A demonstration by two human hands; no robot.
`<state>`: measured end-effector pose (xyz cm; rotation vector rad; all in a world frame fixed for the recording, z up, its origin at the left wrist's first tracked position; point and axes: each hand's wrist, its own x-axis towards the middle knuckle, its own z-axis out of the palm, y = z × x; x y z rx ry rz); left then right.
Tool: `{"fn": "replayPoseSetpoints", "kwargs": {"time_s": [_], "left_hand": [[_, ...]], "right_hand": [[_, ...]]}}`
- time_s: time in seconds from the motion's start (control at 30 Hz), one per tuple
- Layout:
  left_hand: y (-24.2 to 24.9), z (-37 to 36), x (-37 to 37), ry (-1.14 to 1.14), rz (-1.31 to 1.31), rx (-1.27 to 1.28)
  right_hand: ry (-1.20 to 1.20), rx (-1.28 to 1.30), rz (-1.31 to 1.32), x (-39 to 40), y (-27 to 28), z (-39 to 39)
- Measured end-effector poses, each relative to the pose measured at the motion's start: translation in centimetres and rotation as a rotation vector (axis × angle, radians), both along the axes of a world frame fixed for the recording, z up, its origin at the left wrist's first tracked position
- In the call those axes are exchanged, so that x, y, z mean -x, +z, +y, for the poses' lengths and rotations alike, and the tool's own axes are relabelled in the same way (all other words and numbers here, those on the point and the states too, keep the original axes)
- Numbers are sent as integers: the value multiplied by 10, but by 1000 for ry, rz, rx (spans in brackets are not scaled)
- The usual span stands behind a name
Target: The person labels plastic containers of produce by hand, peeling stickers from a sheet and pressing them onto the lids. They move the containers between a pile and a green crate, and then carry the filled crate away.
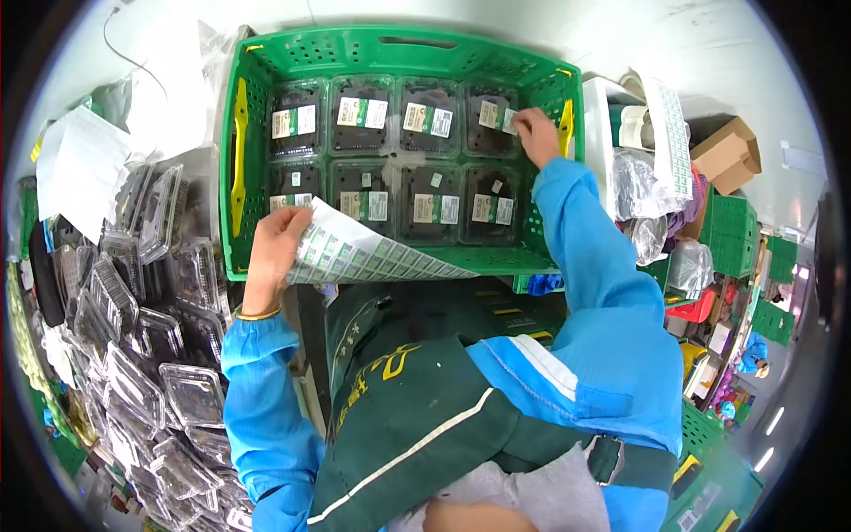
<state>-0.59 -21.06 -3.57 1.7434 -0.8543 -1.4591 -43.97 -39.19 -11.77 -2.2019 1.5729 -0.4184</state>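
My left hand (273, 246) pinches the upper left corner of a sheet of small green-and-white stickers (355, 253), which curls across the near rim of a green crate (399, 40). Inside the crate, several clear plastic clamshell boxes (361, 137) with dark contents sit in two rows, each with a white-and-green label. Small extra stickers (436, 179) show on the near-row lids. Over the far right clamshell box (487, 142), my right hand (538, 137) has its fingers drawn together at the right end of the label (498, 117). Whatever is between those fingertips is hidden.
Empty clear clamshell boxes (191, 395) are heaped at the left. To the right stand a white container with rolls and plastic-wrapped items (634, 177), a cardboard box (727, 155) and green crates (731, 235). Yellow handles (239, 160) line the crate's ends.
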Motion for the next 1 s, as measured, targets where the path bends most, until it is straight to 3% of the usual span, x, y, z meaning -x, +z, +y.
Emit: {"fn": "replayPoseSetpoints", "kwargs": {"time_s": [0.07, 0.2, 0.27, 0.4, 0.53, 0.6, 0.67, 0.73, 0.8, 0.93, 1.0], "left_hand": [[4, -4, 1, -16, -25, 5], [7, -6, 3, -7, -31, 6], [8, -6, 5, 13, -9, -14], [5, -6, 5, 23, -8, 4], [12, -11, -1, 19, -83, 5], [7, -14, -8, 64, -66, 33], [16, -19, -12, 61, -93, 8], [21, -23, -14, 72, -90, -18], [19, -26, -17, 86, -44, -40], [19, -26, -17, 19, -23, -47], [19, -25, -14, 30, -7, -50]], "right_hand": [[-156, 22, -87, 11, -14, -52], [-94, 9, 53, -3, -19, -91], [40, 62, 266, -10, -22, -101], [-78, -30, 393, -23, -21, -107], [-115, 163, 347, -34, -21, -97], [-89, -40, -31, -58, -1, -75], [231, -340, -395, -102, 31, -35], [443, -700, -576, -149, 86, 21], [639, -834, -621, -175, 108, 54], [710, -738, -551, -198, 107, 75], [686, -641, -643, -202, 98, 80]]}}
